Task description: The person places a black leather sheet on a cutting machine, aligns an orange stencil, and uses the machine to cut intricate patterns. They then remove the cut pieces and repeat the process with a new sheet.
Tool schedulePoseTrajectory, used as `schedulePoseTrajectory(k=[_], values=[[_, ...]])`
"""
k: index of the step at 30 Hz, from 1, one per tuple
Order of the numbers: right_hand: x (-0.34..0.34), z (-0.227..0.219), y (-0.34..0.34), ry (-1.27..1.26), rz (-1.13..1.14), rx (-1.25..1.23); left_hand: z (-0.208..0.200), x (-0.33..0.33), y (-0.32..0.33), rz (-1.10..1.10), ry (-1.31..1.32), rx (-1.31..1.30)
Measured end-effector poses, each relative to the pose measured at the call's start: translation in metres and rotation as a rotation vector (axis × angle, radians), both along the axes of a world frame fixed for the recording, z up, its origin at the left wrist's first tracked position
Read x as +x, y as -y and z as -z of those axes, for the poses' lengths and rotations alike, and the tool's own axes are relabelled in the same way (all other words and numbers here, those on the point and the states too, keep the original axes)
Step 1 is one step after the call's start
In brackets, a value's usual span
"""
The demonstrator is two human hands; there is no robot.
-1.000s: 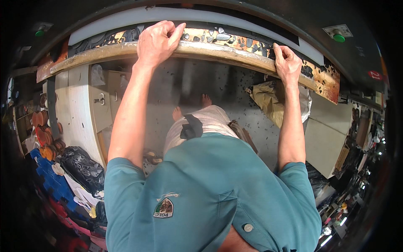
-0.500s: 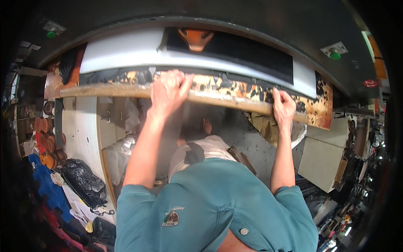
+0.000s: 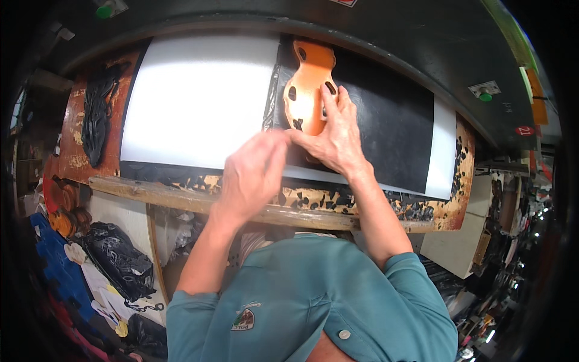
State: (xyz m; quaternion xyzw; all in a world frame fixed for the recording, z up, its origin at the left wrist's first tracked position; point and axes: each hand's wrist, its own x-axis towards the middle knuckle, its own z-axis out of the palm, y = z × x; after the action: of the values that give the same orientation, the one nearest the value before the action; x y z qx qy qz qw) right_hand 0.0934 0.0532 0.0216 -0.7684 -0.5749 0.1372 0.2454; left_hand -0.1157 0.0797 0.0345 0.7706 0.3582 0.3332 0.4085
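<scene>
An orange, sole-shaped cutting die with several dark holes lies on a black sheet. The sheet rests on a white board. My right hand grips the die's near right part, thumb at its near end and fingers at a hole on its right side. Close to the die's near left corner is my left hand, smeared by motion with its fingers bent inward. Whether it holds anything does not show.
A dark press beam with green buttons spans the far side. Black scraps litter the worktable along its wooden front edge. Cut black waste lies at the left end. Black plastic bags sit at lower left.
The white board, black sheet and die now show farther out from under the beam. Both hands have left the front edge; the right has come onto the die, the left beside it.
</scene>
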Motion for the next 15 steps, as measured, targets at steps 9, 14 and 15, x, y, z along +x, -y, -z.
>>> schedulePoseTrajectory(k=[9, 14, 15], values=[[0.004, 0.001, -0.011, -0.125, 0.064, 0.007, 0.057, 0.038, -0.050, 0.012, -0.336, 0.411], [0.045, -0.014, 0.003, -0.935, 0.091, 0.118, 0.050, 0.039, -0.050, 0.015, -0.391, 0.438], [0.052, -0.017, 0.007, -1.042, 0.066, 0.138, 0.046, 0.041, -0.049, 0.018, -0.425, 0.431]])
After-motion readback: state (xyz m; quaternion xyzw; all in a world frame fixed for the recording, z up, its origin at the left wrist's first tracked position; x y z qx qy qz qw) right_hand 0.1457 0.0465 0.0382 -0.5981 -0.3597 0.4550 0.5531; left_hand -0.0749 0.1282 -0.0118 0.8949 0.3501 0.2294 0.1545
